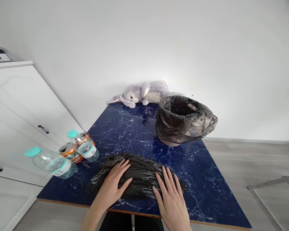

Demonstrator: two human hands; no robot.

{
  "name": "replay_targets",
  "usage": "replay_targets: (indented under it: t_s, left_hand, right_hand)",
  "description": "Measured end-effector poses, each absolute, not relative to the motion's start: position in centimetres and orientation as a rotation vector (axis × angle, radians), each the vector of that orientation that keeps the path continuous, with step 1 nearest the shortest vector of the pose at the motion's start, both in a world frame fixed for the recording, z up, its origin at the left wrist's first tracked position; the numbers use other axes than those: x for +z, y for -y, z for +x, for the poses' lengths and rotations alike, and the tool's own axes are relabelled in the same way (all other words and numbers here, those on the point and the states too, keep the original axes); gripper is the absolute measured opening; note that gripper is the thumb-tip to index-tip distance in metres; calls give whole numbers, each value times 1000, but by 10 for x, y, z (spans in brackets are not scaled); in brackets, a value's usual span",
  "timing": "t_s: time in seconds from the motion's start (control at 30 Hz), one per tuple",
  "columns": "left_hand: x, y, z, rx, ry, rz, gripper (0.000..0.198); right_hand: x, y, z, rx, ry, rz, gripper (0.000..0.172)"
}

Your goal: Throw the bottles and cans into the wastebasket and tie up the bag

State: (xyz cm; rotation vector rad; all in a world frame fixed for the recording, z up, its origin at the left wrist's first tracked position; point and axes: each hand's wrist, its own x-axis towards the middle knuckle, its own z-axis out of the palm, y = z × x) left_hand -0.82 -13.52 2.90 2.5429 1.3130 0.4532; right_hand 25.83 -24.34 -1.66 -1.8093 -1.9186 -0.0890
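A black plastic bag lies crumpled and flattened near the front edge of the table. My left hand rests on the left part of the bag, palm down with its fingers stretched out. On the right part lies my right hand, also flat, fingers spread. Neither hand grips the plastic. Beyond them to the right stands a trash bin lined with a black bag, the liner folded over its rim so that only the pale base shows.
Two clear bottles with teal caps and orange cans stand at the table's left edge. A plush rabbit lies against the wall at the back. White cabinets flank the blue marbled table; a metal frame is at right.
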Motion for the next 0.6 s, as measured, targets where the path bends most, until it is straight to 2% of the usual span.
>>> replay_targets:
  t_s: [0.6]
  left_hand:
    - [32, 132, -2, 526, -1291, 2508, 51]
  right_hand:
    - [-14, 245, 260, -9, 1930, -1837, 69]
